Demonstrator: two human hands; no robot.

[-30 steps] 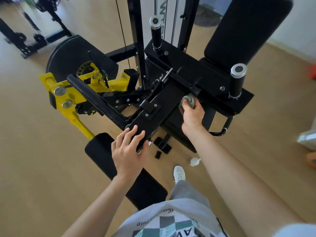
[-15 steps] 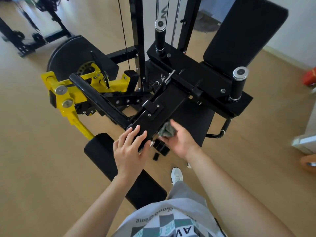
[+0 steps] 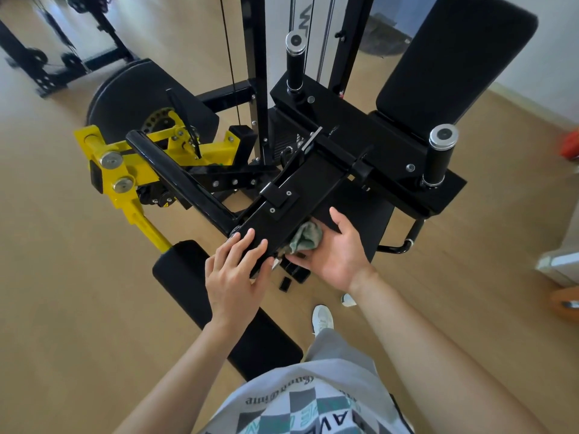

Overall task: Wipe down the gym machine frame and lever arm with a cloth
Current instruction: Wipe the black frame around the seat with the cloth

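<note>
A black gym machine frame [image 3: 369,142] fills the middle of the view, with a flat black lever arm [image 3: 294,195] slanting down toward me. My left hand [image 3: 235,270] lies flat on the near end of that arm, fingers spread. My right hand [image 3: 335,255] holds a bunched grey-green cloth [image 3: 305,238] against the arm's right side edge, near its lower end. A yellow pivot bracket [image 3: 125,170] and a black round bar [image 3: 178,183] join the arm on the left.
A black roller pad [image 3: 200,296] lies low in front of me, by my leg and white shoe [image 3: 322,317]. A black back pad [image 3: 454,61] rises at upper right, two chrome-capped posts [image 3: 438,158] stand on the frame. Another black rack [image 3: 47,64] stands far left on the wooden floor.
My right hand has brought the cloth down from the frame's cross piece to the lower right edge of the lever arm, and has stayed there. My left hand has stayed on the arm's end.
</note>
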